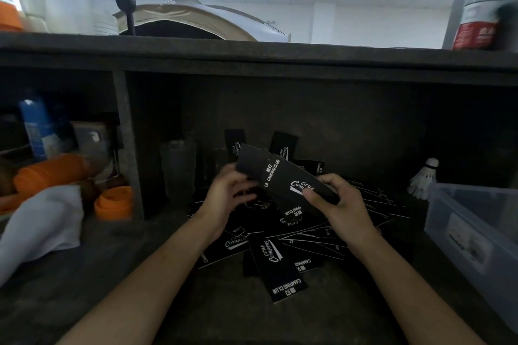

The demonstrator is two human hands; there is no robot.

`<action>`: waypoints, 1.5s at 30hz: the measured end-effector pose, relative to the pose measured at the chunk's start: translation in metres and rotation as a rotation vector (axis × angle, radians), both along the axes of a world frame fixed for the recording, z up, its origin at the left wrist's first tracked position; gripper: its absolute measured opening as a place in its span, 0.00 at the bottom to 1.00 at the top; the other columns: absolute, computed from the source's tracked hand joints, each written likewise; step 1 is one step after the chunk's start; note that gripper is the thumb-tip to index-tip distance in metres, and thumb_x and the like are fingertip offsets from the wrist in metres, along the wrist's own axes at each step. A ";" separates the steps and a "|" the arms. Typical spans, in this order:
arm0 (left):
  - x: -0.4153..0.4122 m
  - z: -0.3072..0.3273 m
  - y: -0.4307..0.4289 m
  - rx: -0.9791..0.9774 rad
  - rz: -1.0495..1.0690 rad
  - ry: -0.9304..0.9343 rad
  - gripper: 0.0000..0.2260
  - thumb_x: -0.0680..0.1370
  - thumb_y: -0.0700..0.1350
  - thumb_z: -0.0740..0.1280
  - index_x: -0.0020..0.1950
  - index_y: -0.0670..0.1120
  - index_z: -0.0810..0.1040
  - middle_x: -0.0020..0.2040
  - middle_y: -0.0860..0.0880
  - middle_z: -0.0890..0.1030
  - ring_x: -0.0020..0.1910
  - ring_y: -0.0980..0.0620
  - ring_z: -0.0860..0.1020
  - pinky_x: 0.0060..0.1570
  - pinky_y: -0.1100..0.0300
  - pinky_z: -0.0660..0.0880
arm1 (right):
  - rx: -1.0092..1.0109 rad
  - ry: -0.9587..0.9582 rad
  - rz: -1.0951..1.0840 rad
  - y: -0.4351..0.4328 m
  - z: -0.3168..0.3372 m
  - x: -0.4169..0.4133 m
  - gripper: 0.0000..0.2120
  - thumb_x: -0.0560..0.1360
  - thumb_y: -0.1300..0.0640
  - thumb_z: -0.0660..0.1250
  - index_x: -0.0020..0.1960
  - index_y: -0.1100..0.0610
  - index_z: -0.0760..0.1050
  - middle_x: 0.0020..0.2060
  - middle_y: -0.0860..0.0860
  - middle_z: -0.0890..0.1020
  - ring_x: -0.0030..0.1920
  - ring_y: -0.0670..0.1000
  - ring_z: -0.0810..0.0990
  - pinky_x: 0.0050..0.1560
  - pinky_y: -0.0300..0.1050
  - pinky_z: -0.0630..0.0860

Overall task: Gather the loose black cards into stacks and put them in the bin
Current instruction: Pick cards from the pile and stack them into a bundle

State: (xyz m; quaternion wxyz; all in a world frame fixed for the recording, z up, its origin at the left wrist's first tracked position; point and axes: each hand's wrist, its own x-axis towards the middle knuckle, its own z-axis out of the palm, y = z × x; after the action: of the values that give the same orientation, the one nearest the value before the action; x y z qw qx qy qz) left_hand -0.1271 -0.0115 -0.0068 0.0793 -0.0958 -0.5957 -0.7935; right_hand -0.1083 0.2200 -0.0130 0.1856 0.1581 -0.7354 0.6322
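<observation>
A loose heap of black cards (276, 260) with white "Camping Club" print lies on the dark shelf in front of me. Both hands hold a small fanned stack of black cards (277, 173) tilted above the heap. My left hand (229, 190) grips the stack's left end from below. My right hand (336, 202) pinches its right end, thumb on top. Two more cards (283, 145) lean upright against the back wall. The clear plastic bin (473, 235) stands at the right edge, apart from both hands.
A shuttlecock (424, 179) stands just behind the bin. A clear glass (179, 168) stands left of the heap. Past a divider (127, 148), the left compartment holds orange containers (113, 203), a white cloth (42, 230) and a blue bottle (39, 129). A shelf board (252, 56) overhangs above.
</observation>
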 end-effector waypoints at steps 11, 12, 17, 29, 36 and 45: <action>0.012 -0.005 0.019 -0.384 0.180 0.048 0.20 0.77 0.62 0.65 0.51 0.45 0.82 0.49 0.52 0.85 0.52 0.52 0.83 0.46 0.65 0.75 | 0.494 0.090 0.046 -0.005 -0.016 -0.003 0.22 0.74 0.55 0.77 0.65 0.50 0.76 0.54 0.41 0.84 0.56 0.35 0.81 0.61 0.32 0.76; 0.013 -0.004 0.019 -0.351 0.176 0.046 0.24 0.75 0.67 0.64 0.53 0.48 0.81 0.51 0.53 0.84 0.53 0.54 0.82 0.50 0.63 0.75 | 0.493 0.104 0.055 -0.005 -0.015 -0.003 0.23 0.74 0.55 0.77 0.67 0.50 0.76 0.56 0.41 0.84 0.58 0.36 0.81 0.63 0.35 0.76; 0.017 -0.001 0.017 -0.424 0.261 0.318 0.27 0.76 0.65 0.66 0.71 0.56 0.70 0.63 0.58 0.77 0.62 0.62 0.76 0.65 0.58 0.73 | 0.502 0.150 0.097 -0.007 -0.015 -0.001 0.19 0.76 0.57 0.75 0.66 0.50 0.78 0.56 0.40 0.85 0.58 0.36 0.81 0.63 0.33 0.75; 0.018 0.003 0.013 -1.084 0.746 0.704 0.18 0.85 0.57 0.53 0.64 0.50 0.76 0.58 0.52 0.75 0.56 0.55 0.76 0.58 0.57 0.70 | 0.565 0.127 0.016 -0.010 -0.018 -0.004 0.17 0.75 0.51 0.75 0.62 0.46 0.76 0.51 0.40 0.84 0.53 0.36 0.82 0.57 0.34 0.77; 0.003 -0.011 0.004 -0.618 0.066 0.045 0.20 0.85 0.56 0.54 0.55 0.49 0.84 0.51 0.50 0.85 0.54 0.52 0.82 0.57 0.59 0.77 | 0.413 0.053 0.024 -0.010 -0.019 -0.006 0.18 0.69 0.53 0.81 0.54 0.47 0.77 0.48 0.46 0.84 0.49 0.42 0.83 0.49 0.35 0.79; -0.014 -0.012 -0.035 -1.098 0.475 -0.014 0.22 0.78 0.60 0.64 0.66 0.48 0.75 0.64 0.46 0.79 0.66 0.44 0.76 0.67 0.49 0.72 | 0.475 0.143 -0.110 0.000 -0.013 -0.003 0.18 0.73 0.58 0.78 0.57 0.42 0.78 0.46 0.36 0.83 0.49 0.31 0.80 0.50 0.24 0.74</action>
State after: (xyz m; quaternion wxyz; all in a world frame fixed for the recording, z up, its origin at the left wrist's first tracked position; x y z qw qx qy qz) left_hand -0.1408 -0.0469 -0.0193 0.1895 0.0186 -0.9243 -0.3309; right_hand -0.1110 0.2200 -0.0264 0.2288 0.2012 -0.8559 0.4180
